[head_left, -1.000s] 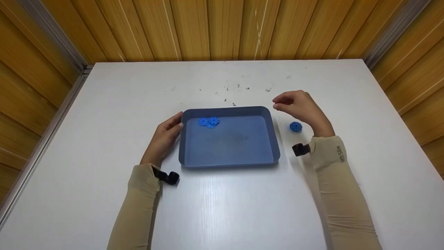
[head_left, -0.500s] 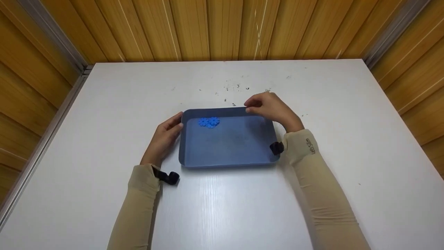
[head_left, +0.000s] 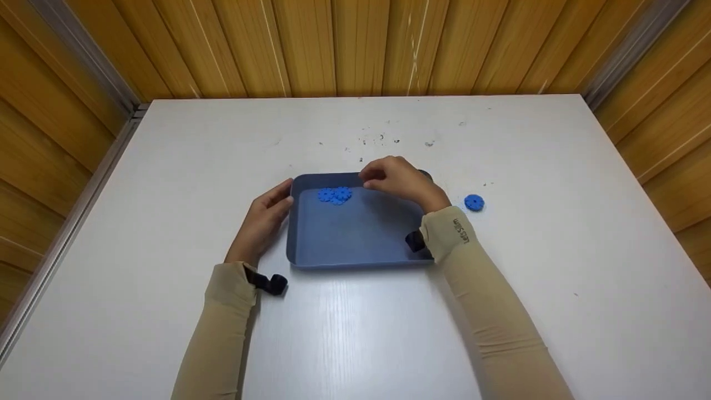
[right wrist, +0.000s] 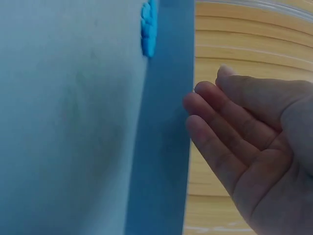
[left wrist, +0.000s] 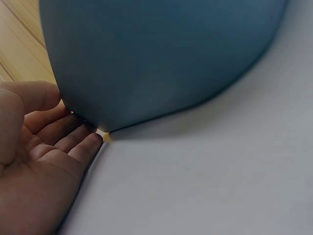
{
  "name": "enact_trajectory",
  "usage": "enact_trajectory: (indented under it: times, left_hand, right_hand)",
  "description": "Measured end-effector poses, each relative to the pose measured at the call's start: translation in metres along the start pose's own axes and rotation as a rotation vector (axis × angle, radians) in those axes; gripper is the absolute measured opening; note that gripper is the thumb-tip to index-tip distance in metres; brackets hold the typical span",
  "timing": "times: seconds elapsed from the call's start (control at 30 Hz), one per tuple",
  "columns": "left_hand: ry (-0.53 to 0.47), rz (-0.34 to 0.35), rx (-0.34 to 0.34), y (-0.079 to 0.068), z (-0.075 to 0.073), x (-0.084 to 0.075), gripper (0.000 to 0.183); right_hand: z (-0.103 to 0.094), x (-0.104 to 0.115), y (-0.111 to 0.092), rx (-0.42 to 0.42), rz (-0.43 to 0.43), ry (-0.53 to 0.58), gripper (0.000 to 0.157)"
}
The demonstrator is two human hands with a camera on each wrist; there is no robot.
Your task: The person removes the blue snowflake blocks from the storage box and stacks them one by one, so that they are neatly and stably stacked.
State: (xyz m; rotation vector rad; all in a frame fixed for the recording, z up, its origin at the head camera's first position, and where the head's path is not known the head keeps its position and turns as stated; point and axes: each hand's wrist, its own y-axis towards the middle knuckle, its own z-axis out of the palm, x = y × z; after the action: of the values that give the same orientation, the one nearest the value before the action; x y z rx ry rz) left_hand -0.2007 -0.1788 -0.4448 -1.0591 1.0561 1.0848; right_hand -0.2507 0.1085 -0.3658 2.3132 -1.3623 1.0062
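A blue-grey tray (head_left: 361, 239) lies in the middle of the white table. My left hand (head_left: 266, 216) rests against its left wall, near the far corner; the left wrist view shows the thumb and fingers (left wrist: 78, 142) touching the tray's outside. Several notched blue flower-shaped discs (head_left: 335, 195) overlap inside the tray, at the far left. Just right of them my right hand (head_left: 397, 180) hovers over the tray's far rim. Its fingers (right wrist: 215, 142) are loosely bent in the right wrist view, with thumb near the index finger and nothing seen between them.
Another blue flower-shaped disc (head_left: 474, 202) lies on the table to the right of the tray. Dark specks mark the white table (head_left: 222, 144) beyond the tray. A wood-look panel wall (head_left: 355, 50) runs along the table's far edge.
My right hand has travelled left from beside the tray to over its far rim, close to the discs. The disc on the right shows again after the arm passed. My left hand stays still.
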Motion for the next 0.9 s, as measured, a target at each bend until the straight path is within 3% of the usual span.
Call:
enact_trajectory:
  times: [0.4,0.9]
  left_hand:
    - [0.014,0.008,-0.003,0.0,0.001,-0.001,0.051]
    - [0.063,-0.006,-0.007,0.001,-0.001,0.0,0.051]
  right_hand:
    - [0.027,-0.003,0.018,0.052,-0.024,0.01,0.031]
    - [0.038,0.001,0.024,0.057,-0.047,-0.049,0.033]
